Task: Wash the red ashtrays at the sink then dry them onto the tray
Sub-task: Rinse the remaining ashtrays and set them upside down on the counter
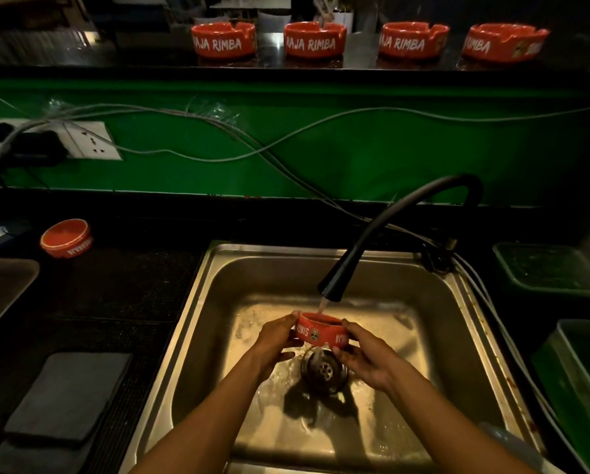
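Observation:
A red ashtray (320, 330) with white lettering is held upright over the steel sink (197, 336), above the drain (325, 371). My left hand (275, 340) grips its left side and my right hand (365, 357) grips its right side. Water runs from the black faucet (331, 285) into the ashtray. Several red ashtrays (223, 40) stand in a row on the dark upper ledge. Another red ashtray (66, 237) lies upside down on the counter at the left. A dark tray (3, 285) shows at the far left edge.
Grey cloths (67, 395) lie on the black mat left of the sink. Loose cables (218, 131) and a wall socket (91, 142) hang on the green wall. Green plastic bins (550, 268) stand to the right of the sink.

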